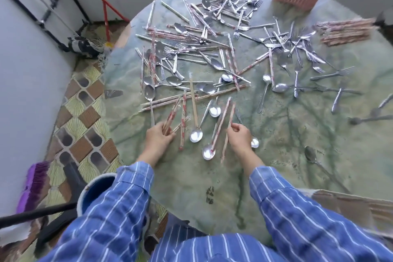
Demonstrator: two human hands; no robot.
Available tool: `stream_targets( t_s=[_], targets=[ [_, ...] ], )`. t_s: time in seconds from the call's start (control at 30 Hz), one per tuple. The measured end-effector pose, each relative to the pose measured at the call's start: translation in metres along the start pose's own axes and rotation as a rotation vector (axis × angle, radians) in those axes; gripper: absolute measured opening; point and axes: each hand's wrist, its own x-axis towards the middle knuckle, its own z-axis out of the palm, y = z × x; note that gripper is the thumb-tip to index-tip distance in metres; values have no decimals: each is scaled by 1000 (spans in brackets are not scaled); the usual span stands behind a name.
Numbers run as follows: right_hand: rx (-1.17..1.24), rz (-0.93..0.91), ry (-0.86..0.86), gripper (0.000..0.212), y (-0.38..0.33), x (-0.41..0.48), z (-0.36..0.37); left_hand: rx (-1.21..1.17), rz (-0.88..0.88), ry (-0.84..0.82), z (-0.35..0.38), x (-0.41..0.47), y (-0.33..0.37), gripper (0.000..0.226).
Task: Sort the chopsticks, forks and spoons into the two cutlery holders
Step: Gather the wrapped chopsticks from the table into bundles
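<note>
Six o'clock on the tabletop (pixel 276 144)
The left hand (pixel 158 136) grip clasps a chopstick bundle (pixel 171 116); the right hand (pixel 239 136) pinches one chopstick (pixel 232 112).

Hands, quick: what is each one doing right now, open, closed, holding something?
Left hand: closed, gripping a small bundle of wrapped chopsticks.
Right hand: closed, pinching a single wrapped chopstick.

head cam | faces forward-down | close above round table (pixel 280 151) | wide-angle, single view
</note>
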Motion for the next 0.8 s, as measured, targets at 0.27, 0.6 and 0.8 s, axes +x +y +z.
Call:
stream_targets(
  t_s=[0.27,0.6,0.8],
  targets=[
    [7,79,195,22,-16,5,28,60,26,-194,-39,31,-13,10],
    [-37,100,251,17,-22,-1,38,172,80,-245,-84,75,-14,11],
    [37,119,299,15,-19,-6,34,68,152,-228,-58,85,17,18]
  ],
)
